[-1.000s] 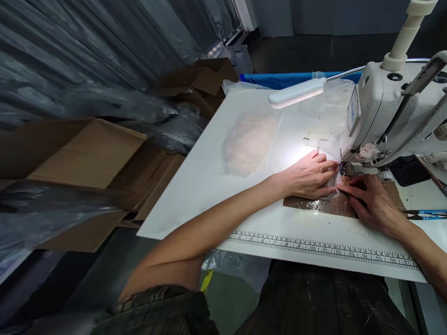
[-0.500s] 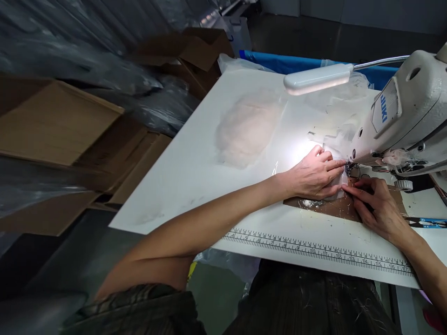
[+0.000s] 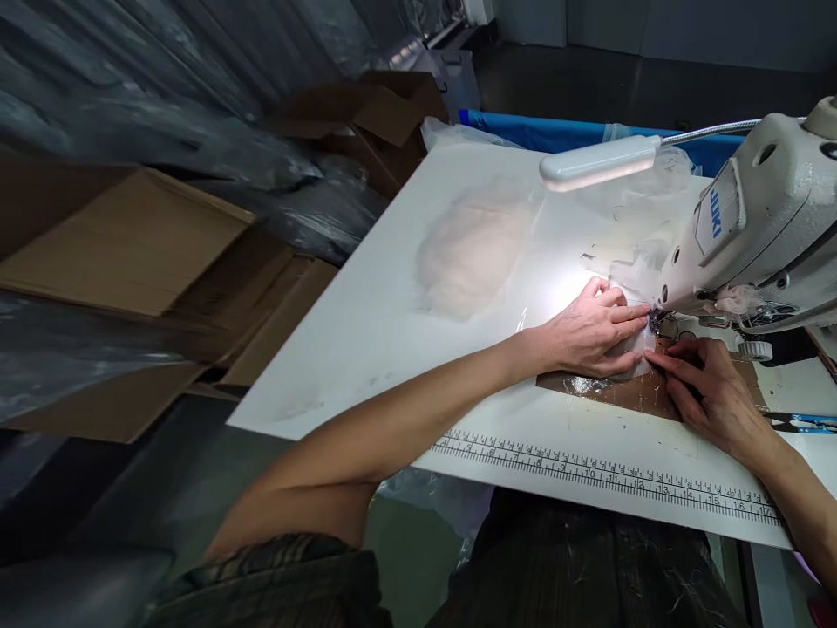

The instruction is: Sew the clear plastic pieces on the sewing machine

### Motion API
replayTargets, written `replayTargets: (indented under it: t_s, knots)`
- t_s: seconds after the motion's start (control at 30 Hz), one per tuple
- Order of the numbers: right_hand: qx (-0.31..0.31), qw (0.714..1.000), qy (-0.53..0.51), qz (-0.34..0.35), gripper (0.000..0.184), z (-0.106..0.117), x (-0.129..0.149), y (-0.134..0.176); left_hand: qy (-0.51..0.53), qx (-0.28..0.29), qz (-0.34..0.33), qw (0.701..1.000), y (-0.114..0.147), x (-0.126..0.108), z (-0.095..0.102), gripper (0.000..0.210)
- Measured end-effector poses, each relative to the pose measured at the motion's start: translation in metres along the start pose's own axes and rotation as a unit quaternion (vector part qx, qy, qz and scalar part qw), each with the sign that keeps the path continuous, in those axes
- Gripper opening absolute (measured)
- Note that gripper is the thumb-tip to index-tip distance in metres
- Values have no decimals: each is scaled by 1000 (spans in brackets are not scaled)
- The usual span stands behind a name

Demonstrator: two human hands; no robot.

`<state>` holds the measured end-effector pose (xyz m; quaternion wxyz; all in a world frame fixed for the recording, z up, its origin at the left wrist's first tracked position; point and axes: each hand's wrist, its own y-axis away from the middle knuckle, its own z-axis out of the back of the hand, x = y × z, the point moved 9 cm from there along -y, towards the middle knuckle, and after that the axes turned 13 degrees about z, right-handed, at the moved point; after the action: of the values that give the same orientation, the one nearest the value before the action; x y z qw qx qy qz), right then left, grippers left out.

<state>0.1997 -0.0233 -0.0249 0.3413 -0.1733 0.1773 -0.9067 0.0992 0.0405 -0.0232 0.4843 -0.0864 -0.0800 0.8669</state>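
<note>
A JUKI sewing machine (image 3: 772, 205) stands at the right, with its needle area (image 3: 656, 321) low over the table. My left hand (image 3: 596, 336) lies with outstretched fingers on a thin, whitish, sheer piece of fabric (image 3: 637, 272), fingertips close beside the needle area. Most of that piece is hidden under the hand. My right hand (image 3: 716, 392) is just right of it, index finger stretched to the fabric's near edge, thumb apart from it, other fingers bent. Beneath both hands is a brown plate with shiny tape (image 3: 611, 392).
A white lamp (image 3: 602, 163) lights the white table (image 3: 366, 349). Printed ruler marks (image 3: 588, 474) run along the front edge. Blue-handled snips (image 3: 807, 425) lie at the right. Cardboard boxes (image 3: 131, 244) and clear plastic stand left; blue material (image 3: 536, 128) hangs behind the table.
The whole view has shifted slightly right and down. Both hands stay at the needle area, in nearly the same pose on the fabric.
</note>
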Motion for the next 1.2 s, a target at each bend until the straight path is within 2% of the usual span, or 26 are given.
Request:
replayTargets:
  t_s: [0.27,0.37,0.47,0.53,0.63,0.77,1.03,1.2]
  knots:
    - [-12,1000,1,18,35,3,2,-2,-5,-14,-10,1000,2,0,3,49]
    - [32,999,-10,-4,37,2,-7,-5,19,-36,-40,998,5,-2,9,40]
    - [104,994,-30,-11,39,-3,-13,-9,73,-34,-98,992,10,-10,11,30]
    - [129,991,-39,-10,40,-5,-15,-11,105,-29,-131,985,15,-15,11,25]
    - [94,995,-35,-11,40,-1,-14,-12,133,-33,-145,980,17,-19,11,23]
    - [41,999,-23,-7,37,2,-10,-8,126,-35,-123,984,14,-17,8,25]
    - [55,998,-5,-29,36,-1,-13,-3,75,-66,-140,985,15,-22,9,25]
    - [51,999,12,-4,34,2,-7,-6,65,-98,-179,977,21,-28,15,24]
